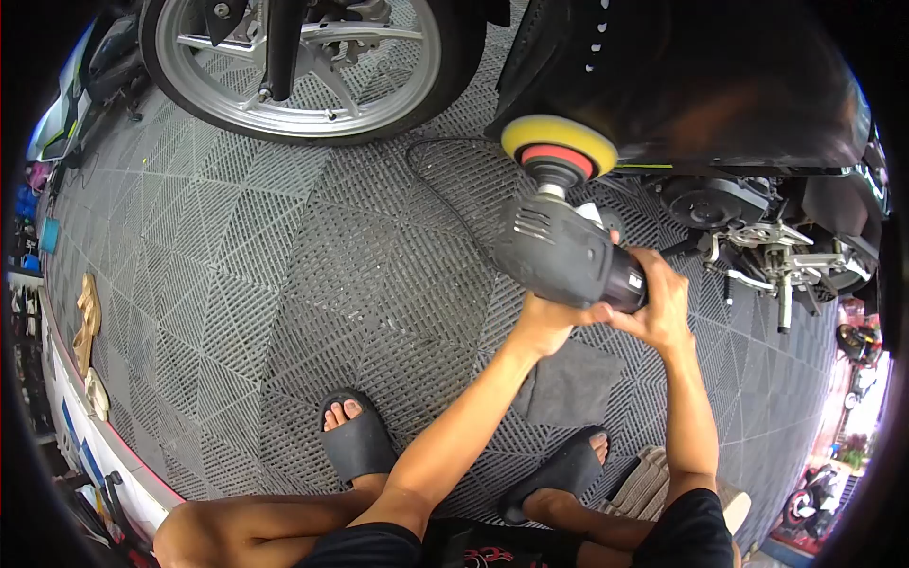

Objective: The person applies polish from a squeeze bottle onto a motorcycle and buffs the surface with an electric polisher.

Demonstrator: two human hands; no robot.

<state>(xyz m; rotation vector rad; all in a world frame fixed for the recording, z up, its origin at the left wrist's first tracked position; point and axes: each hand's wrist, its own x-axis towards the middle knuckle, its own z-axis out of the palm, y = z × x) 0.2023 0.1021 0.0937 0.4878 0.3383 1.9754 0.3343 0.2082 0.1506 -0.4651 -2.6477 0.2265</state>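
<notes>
My two hands hold a black electric polisher [554,248] with a yellow foam pad [561,135] on a red backing plate. My left hand [549,324] grips the body from below, its fingers mostly hidden behind the machine. Around the rear end of the body my right hand [661,301] is closed. The pad's far edge is at the lower left part of a glossy black motorcycle panel [720,85]; whether it touches cannot be made out. Several white dabs [598,28] run in a line on that panel.
A motorcycle wheel [350,125] stands at upper left. The black cord [440,194] trails over the grey grid floor [350,256]. A dark grey cloth [573,383] lies between my sandalled feet. The motorcycle's footrest and engine parts [757,246] jut out at right.
</notes>
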